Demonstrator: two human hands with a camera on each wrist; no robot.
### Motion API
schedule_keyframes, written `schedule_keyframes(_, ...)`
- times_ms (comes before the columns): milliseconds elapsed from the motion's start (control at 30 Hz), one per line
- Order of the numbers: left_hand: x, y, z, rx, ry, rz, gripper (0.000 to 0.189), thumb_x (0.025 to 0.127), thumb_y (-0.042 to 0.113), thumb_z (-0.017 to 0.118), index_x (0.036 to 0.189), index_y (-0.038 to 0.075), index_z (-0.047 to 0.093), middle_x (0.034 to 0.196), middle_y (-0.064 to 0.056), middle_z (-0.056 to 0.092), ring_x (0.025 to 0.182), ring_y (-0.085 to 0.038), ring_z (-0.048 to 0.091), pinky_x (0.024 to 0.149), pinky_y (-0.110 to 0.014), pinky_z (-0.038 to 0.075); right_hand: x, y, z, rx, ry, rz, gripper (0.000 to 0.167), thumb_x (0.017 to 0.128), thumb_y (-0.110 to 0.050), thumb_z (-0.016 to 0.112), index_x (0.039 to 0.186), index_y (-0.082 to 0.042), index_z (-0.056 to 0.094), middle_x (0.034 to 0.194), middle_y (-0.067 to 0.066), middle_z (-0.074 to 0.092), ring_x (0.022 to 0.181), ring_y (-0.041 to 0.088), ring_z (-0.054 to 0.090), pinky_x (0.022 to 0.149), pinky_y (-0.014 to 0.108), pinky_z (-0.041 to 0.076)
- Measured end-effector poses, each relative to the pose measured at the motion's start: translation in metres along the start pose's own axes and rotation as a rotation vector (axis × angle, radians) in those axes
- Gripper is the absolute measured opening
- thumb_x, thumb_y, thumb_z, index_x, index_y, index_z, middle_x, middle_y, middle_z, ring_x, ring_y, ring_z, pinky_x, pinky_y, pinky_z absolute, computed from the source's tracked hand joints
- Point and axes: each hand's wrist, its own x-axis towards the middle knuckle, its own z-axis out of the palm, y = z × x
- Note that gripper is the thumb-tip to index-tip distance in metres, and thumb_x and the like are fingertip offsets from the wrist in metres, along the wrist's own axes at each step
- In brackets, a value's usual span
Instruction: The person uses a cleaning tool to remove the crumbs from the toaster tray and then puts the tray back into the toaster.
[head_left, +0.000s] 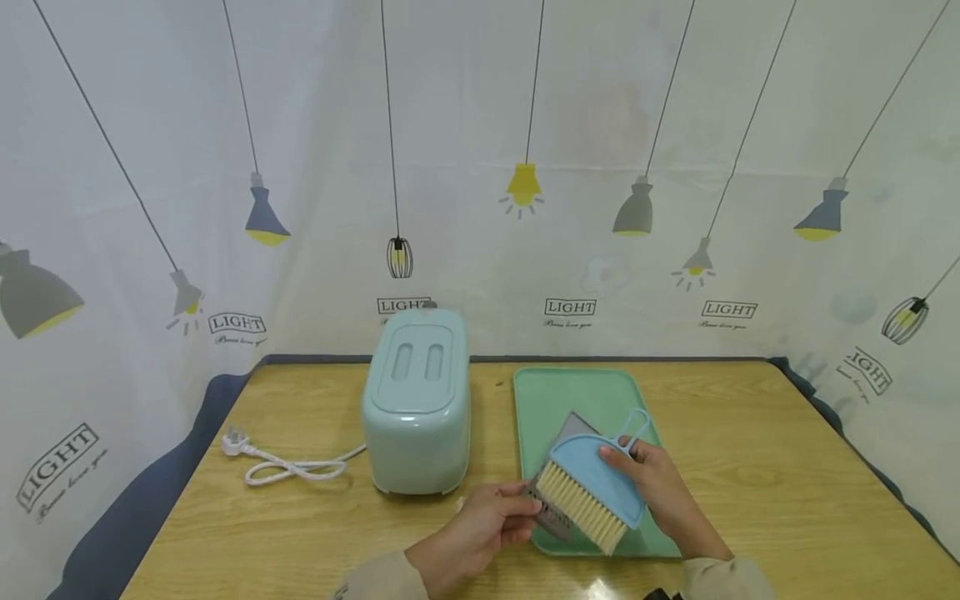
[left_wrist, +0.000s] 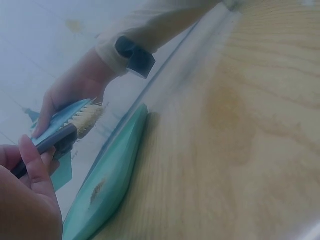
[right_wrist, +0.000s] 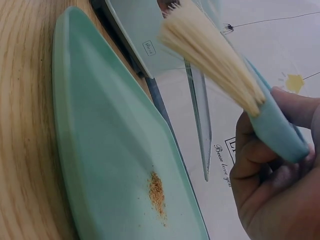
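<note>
My right hand (head_left: pixel 660 483) grips a light blue hand brush (head_left: pixel 600 479) by its body, with the thumb on top and the loop handle sticking up past the fingers. Its pale bristles point down and left. Under the brush, my left hand (head_left: pixel 487 521) pinches the near end of a grey metal crumb tray (head_left: pixel 576 423), which is perforated there. The brush overlaps much of this crumb tray in the head view. Both are held over a green serving tray (head_left: pixel 536 392). A small heap of brown crumbs (right_wrist: pixel 156 194) lies on the green tray.
A pale mint toaster (head_left: pixel 416 450) with a lid over its top stands left of the green tray. Its white cord and plug (head_left: pixel 236 443) lie on the wooden table (head_left: pixel 315 542). Behind the table hangs a cloth printed with lamps (head_left: pixel 480 275).
</note>
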Motion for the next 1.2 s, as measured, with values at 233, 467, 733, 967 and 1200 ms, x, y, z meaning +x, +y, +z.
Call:
schedule_keyframes(233, -0.0017, -0.0015, 0.0006, 0.020, 0.018, 0.001, 0.045, 0.088, 0.004, 0.062, 0.132, -0.005, 0.054, 0.082, 0.003, 0.071, 0.060, 0.002, 0.059, 0.052, -0.007, 0.049, 0.0012, 0.0016, 0.0005, -0.052, 0.034, -0.006, 0.033, 0.095, -0.027, 0.061, 0.073, -0.011, 0.044, 0.064, -0.003, 0.041, 0.058, 0.008, 0.045, 0.055, 0.022, 0.043)
schedule_keyframes(467, -0.0046, -0.0022, 0.0028, 0.036, 0.005, 0.023, 0.045, 0.088, 0.004, 0.060, 0.132, -0.006, 0.054, 0.080, 0.004, 0.070, 0.060, 0.003, 0.058, 0.052, -0.006, 0.047, 0.0038, 0.0035, -0.0012, -0.095, 0.073, 0.013, 0.029, 0.096, -0.030, 0.060, 0.080, -0.008, 0.050, 0.068, -0.002, 0.048, 0.061, 0.009, 0.050, 0.057, 0.023, 0.046)
schedule_keyframes(733, -0.0041, -0.0043, 0.0034, 0.055, 0.019, 0.007, 0.046, 0.087, 0.004, 0.061, 0.132, -0.007, 0.053, 0.082, 0.003, 0.071, 0.060, 0.003, 0.058, 0.052, -0.006, 0.047, 0.0068, 0.0084, -0.0048, -0.102, 0.105, 0.022, 0.030, 0.096, -0.032, 0.059, 0.091, -0.002, 0.055, 0.075, -0.002, 0.053, 0.068, 0.009, 0.051, 0.060, 0.023, 0.048)
schedule_keyframes(967, -0.0035, -0.0060, 0.0022, 0.072, 0.028, -0.018, 0.046, 0.088, 0.005, 0.062, 0.132, -0.005, 0.054, 0.085, 0.001, 0.072, 0.061, 0.001, 0.058, 0.051, -0.007, 0.046, 0.0074, 0.0083, -0.0068, -0.133, 0.150, -0.012, 0.033, 0.096, -0.031, 0.059, 0.099, 0.001, 0.055, 0.074, -0.002, 0.052, 0.066, 0.008, 0.050, 0.058, 0.022, 0.047)
schedule_keyframes(1200, -0.0059, -0.0027, 0.0032, 0.071, 0.021, -0.019, 0.047, 0.088, 0.005, 0.063, 0.133, -0.005, 0.053, 0.085, 0.001, 0.072, 0.060, 0.002, 0.058, 0.051, -0.007, 0.046, 0.0069, 0.0070, -0.0083, -0.142, 0.167, -0.029, 0.034, 0.097, -0.030, 0.058, 0.101, 0.004, 0.054, 0.072, -0.002, 0.047, 0.064, 0.007, 0.046, 0.056, 0.021, 0.043)
